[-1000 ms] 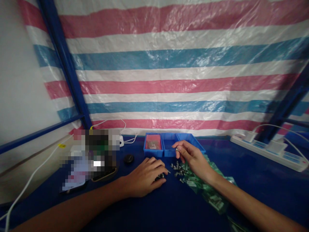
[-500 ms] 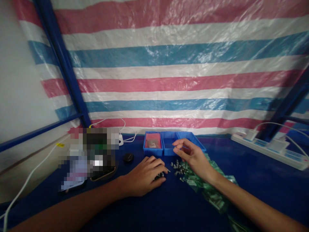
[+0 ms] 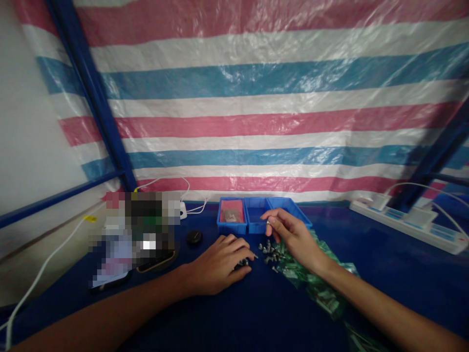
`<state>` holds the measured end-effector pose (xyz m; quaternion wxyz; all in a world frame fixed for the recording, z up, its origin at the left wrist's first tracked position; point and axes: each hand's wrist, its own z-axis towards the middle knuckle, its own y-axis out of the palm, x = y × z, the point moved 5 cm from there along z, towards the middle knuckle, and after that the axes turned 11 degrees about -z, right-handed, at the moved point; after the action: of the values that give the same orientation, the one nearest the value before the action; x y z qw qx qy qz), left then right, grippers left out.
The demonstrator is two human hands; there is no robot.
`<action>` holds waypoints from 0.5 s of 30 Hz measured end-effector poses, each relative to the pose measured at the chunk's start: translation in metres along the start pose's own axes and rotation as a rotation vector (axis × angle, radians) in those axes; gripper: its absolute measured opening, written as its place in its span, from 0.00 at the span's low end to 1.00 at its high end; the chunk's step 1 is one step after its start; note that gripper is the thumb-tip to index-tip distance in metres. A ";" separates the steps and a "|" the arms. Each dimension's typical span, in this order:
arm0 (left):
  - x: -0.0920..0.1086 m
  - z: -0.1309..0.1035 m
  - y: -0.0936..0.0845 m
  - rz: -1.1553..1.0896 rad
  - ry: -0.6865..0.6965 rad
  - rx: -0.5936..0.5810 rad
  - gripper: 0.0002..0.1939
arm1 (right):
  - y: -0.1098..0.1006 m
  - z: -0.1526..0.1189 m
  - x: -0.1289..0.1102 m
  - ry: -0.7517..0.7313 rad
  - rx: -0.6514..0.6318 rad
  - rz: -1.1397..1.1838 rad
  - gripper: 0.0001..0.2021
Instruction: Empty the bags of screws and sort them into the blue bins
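Observation:
My left hand rests on the blue table, its fingers curved around several small metal screws. Raised in front of the blue bins, my right hand pinches a small metal screw between thumb and fingers. Below it lies a loose pile of metal screws. Green plastic packets spread under and beside my right wrist. The left blue bin holds a pink sheet with a clear bag on it; two more blue bins stand to its right.
A round black object lies left of the bins. Farther left are a phone and blurred items. A white power strip with cables lies at the right. Striped sheeting hangs behind the table.
My right hand has turned slightly, and the screw in its fingertips shows more clearly. My left hand stays around the screws. The whole view has shifted slightly.

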<state>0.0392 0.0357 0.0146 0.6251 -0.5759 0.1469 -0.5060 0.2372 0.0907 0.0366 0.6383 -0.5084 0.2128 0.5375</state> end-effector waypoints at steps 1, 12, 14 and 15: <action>0.000 0.000 0.000 0.002 0.001 -0.003 0.14 | 0.000 0.000 0.000 0.000 0.001 0.002 0.16; 0.001 0.000 0.000 -0.001 -0.001 0.000 0.13 | -0.001 0.000 0.003 0.027 0.065 0.030 0.16; 0.001 0.000 0.000 0.000 0.002 -0.005 0.13 | -0.001 -0.001 0.003 0.027 0.051 0.031 0.16; 0.001 0.000 0.000 0.001 0.003 -0.007 0.13 | -0.001 -0.001 0.004 0.026 0.044 0.030 0.16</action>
<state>0.0395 0.0349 0.0149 0.6233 -0.5770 0.1500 -0.5061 0.2393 0.0920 0.0339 0.6382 -0.4980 0.2403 0.5357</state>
